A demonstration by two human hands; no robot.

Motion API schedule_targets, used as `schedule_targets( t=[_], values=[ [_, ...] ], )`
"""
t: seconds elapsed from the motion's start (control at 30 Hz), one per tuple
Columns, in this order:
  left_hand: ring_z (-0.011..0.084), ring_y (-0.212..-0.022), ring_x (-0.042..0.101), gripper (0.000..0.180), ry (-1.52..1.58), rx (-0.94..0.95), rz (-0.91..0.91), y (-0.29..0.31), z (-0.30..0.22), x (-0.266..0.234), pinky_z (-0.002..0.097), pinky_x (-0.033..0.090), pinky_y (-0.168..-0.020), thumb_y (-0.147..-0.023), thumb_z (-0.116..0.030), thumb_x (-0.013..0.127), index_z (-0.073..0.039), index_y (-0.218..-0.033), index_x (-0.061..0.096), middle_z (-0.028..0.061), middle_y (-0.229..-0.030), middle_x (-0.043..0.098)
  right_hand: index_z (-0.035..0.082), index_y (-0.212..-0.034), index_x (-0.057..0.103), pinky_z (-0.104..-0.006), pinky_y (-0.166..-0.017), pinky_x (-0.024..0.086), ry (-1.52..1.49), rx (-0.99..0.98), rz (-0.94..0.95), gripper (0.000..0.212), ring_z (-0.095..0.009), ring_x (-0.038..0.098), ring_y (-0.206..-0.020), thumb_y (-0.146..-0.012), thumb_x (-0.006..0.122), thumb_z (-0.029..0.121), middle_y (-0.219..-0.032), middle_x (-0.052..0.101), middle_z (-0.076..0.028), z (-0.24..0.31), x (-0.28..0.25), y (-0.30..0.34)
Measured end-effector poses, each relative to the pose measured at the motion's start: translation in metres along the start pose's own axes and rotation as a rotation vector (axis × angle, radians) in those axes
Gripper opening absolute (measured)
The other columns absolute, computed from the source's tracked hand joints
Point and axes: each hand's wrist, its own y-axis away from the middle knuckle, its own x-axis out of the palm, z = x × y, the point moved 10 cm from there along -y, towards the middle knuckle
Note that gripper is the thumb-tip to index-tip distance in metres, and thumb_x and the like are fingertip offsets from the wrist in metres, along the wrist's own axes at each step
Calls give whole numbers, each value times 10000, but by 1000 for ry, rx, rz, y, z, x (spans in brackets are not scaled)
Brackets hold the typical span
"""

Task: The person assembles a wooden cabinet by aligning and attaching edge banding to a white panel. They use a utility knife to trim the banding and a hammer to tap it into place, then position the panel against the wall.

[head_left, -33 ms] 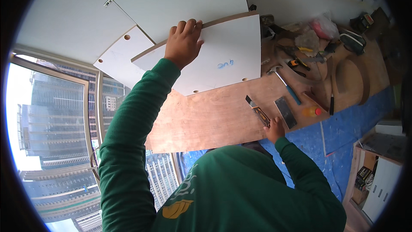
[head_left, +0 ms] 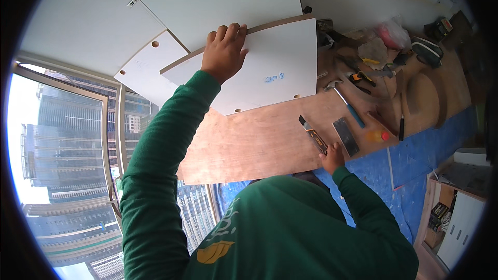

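Note:
My left hand point(head_left: 224, 54) is closed over the far raw edge of a white panel point(head_left: 270, 72), its fingers hooked beyond the edge and its thumb on the white face. The panel is tilted, has two round holes near its lower edge and bears a blue handwritten mark. Near the front edge of the wooden worktop point(head_left: 244, 145), my right hand point(head_left: 332, 158) has its fingers closed on the handle end of a black and orange utility knife point(head_left: 315, 137). The knife's dark blade points away from me, toward the panel. Just right of it lies a flat dark rectangular block point(head_left: 346, 136).
A claw hammer point(head_left: 350, 107), a small bottle point(head_left: 377, 135) with a red cap, pliers point(head_left: 361, 79), a plastic bag point(head_left: 392, 32) and curved strips lie to the right. Another white panel point(head_left: 148, 65) stands behind mine. A window point(head_left: 67, 140) is at left, blue sheeting point(head_left: 415, 150) below.

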Motion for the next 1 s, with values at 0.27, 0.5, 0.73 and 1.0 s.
schedule_targets(
  t=[0.27,0.5,0.73,1.0],
  values=[
    [296,-1299,523,810,42,-76,41,10,2,4,464,422,-1100,-878,-283,814,-19,-1568,480,122,-1425,531,-56,-1130,582,-512,-1008,539,-14,162,-174,490,-439,594,-1206,-931,812,329,-1261,562,-252,-9,2,-20],
    [296,-1315,503,833,45,-64,-14,21,-3,2,471,399,-1130,-898,-289,772,31,-1585,426,146,-1446,524,-60,-1153,579,-542,-971,555,-64,283,-207,507,-478,643,-1150,-957,775,364,-1292,561,-285,-1,19,-57],
    [330,-1544,372,859,105,-111,59,44,-8,3,544,239,-1307,-955,-325,728,-3,-1652,342,177,-1672,397,-58,-1240,539,-524,-989,560,-25,318,-176,547,-467,636,-1179,-951,782,337,-1319,551,-283,5,30,-77],
    [354,-1389,531,502,536,-272,-54,185,-12,-3,518,412,-1181,-994,-232,723,-59,-1445,588,152,-1497,576,-26,-1168,611,-493,-938,567,-152,104,-262,412,-427,640,-1131,-962,772,293,-1264,586,-255,8,7,-60]
  ],
)
